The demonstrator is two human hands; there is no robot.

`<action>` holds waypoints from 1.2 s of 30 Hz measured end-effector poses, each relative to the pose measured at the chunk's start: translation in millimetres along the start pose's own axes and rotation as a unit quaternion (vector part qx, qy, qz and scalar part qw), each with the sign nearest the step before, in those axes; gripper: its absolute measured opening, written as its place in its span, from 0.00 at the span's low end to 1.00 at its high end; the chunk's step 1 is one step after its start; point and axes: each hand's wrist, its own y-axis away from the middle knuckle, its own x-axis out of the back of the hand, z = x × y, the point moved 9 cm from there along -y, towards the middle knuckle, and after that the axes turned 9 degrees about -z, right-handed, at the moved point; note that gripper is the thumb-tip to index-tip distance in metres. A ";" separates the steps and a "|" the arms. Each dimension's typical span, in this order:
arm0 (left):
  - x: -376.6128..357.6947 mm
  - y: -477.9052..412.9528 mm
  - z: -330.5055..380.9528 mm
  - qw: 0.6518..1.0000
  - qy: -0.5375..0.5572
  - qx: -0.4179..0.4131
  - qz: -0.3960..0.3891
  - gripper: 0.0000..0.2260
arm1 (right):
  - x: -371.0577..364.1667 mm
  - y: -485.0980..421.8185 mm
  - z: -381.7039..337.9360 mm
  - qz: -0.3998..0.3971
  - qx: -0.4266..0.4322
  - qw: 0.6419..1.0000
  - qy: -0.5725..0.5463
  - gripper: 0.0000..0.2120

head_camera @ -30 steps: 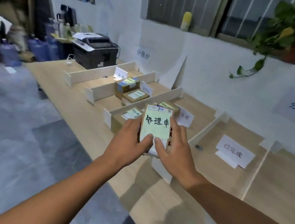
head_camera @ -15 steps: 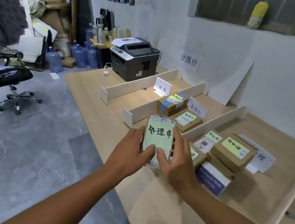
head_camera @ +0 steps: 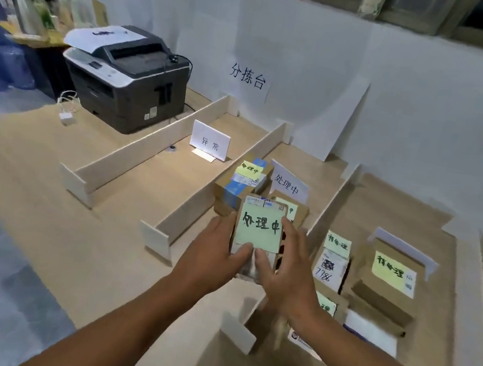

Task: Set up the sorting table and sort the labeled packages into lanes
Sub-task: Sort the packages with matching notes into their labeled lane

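The green-noted package (head_camera: pixel 259 228) is held upright between both hands: the left hand (head_camera: pixel 212 252) has its grip closed on the left edge, thumb on the lower front, and the right hand (head_camera: pixel 289 272) has its grip closed on the right edge in the same way. It is lifted over the near part of the middle lane (head_camera: pixel 321 177), with that lane's sign (head_camera: pixel 290 185) and two other boxes (head_camera: pixel 243 183) just beyond it. Yellow-noted boxes (head_camera: pixel 388 273) lie in the lane to the right, and a printer (head_camera: pixel 126 75) stands far left on the counter (head_camera: pixel 82 219).
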 end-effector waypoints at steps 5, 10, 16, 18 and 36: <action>-3.4 -77.4 -12.0 0.994 -0.003 -0.074 -0.086 0.22 | -0.2 -44.4 17.9 0.047 -0.087 0.994 0.041 0.35; -25.7 -141.4 -16.5 0.984 -0.001 -0.112 -0.140 0.22 | 4.4 -83.5 56.4 0.049 -0.145 0.987 0.047 0.36; -76.8 -216.8 -41.0 0.982 -0.034 -0.080 -0.167 0.20 | -4.1 -137.2 133.9 0.025 -0.193 0.979 0.058 0.37; -98.0 -242.4 -51.9 0.980 -0.028 -0.058 -0.187 0.19 | -8.0 -157.0 163.3 0.017 -0.214 0.975 0.065 0.38; -96.7 -238.0 -13.9 0.969 -0.100 -0.131 -0.183 0.28 | 50.3 -116.3 136.9 0.029 -0.257 0.957 0.134 0.34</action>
